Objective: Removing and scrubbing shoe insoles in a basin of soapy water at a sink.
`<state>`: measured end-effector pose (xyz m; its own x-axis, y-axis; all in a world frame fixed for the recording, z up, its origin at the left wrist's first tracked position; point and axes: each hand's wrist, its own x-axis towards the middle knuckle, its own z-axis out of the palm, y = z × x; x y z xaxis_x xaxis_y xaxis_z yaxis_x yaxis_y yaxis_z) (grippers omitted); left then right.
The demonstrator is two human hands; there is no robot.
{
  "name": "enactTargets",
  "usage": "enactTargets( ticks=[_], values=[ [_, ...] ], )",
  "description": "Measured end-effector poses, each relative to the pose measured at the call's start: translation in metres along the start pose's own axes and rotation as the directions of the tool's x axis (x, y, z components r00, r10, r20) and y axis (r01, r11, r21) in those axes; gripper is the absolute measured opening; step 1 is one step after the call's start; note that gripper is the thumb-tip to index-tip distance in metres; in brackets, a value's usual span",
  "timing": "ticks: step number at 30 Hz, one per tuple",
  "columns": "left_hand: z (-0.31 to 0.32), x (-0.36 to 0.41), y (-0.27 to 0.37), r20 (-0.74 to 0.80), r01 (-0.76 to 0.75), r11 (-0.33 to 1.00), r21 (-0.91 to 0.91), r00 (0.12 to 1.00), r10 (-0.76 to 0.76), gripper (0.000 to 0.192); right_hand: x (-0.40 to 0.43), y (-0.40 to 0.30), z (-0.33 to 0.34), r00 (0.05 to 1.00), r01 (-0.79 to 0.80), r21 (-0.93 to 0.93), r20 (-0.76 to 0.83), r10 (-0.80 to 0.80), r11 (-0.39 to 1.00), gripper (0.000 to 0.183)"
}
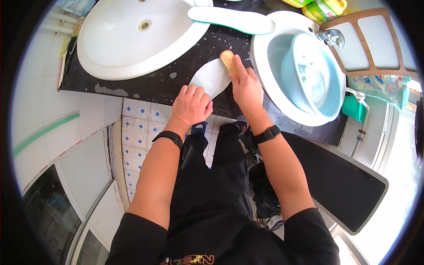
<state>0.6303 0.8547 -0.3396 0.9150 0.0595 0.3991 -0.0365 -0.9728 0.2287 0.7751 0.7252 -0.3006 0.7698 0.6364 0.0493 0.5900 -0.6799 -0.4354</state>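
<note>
My left hand [192, 105] grips the near end of a white shoe insole [210, 77] that lies on the wet black countertop [159, 78]. My right hand [247, 89] holds a wooden-backed brush [228, 59] against the insole's right edge, the index finger stretched along the wood. The brush's underside is hidden. A second white insole [232, 20] with a green underside spans from the rim of the left washbasin [109, 71] to the rim of the right washbasin [265, 71]. Inside the right washbasin a light-blue plastic basin [288, 76] sits tilted, with suds in it.
A chrome faucet [333, 37] stands at the right washbasin, beside a wood-framed white panel [351, 46]. Yellow detergent bottles [323, 11] are at the back. A green container [353, 108] hangs right of the counter, above a black board [334, 179]. Brushes [69, 49] lie at the far left.
</note>
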Motion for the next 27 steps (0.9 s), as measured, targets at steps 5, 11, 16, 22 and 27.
enactTargets(
  ticks=[5, 11, 16, 22, 27],
  values=[
    [0.006, -0.003, -0.001, -0.023, 0.009, 1.000, -0.029, 1.000, -0.010, 0.023, -0.041, -0.025, 0.018, 0.953, 0.263, -0.048, 0.165, -0.252, 0.964, 0.062],
    [0.002, 0.001, 0.000, -0.040, 0.014, 0.999, -0.039, 0.999, -0.016, 0.022, -0.001, -0.013, 0.008, 1.000, -0.005, -0.053, -0.010, 0.004, 0.999, 0.056],
    [0.003, -0.003, -0.003, -0.036, 0.016, 0.999, -0.028, 0.999, -0.017, 0.022, -0.035, -0.032, 0.013, 0.963, 0.223, -0.067, 0.168, -0.209, 0.973, 0.058],
    [0.003, -0.001, -0.002, -0.043, 0.029, 0.999, -0.038, 0.999, -0.030, 0.022, -0.006, -0.017, 0.010, 0.991, 0.128, -0.103, -0.011, -0.130, 0.986, 0.054],
    [0.007, -0.005, -0.002, -0.054, 0.028, 0.999, -0.020, 0.998, -0.029, 0.021, -0.041, -0.031, 0.019, 0.957, 0.256, -0.089, 0.165, -0.239, 0.963, 0.062]
  ],
)
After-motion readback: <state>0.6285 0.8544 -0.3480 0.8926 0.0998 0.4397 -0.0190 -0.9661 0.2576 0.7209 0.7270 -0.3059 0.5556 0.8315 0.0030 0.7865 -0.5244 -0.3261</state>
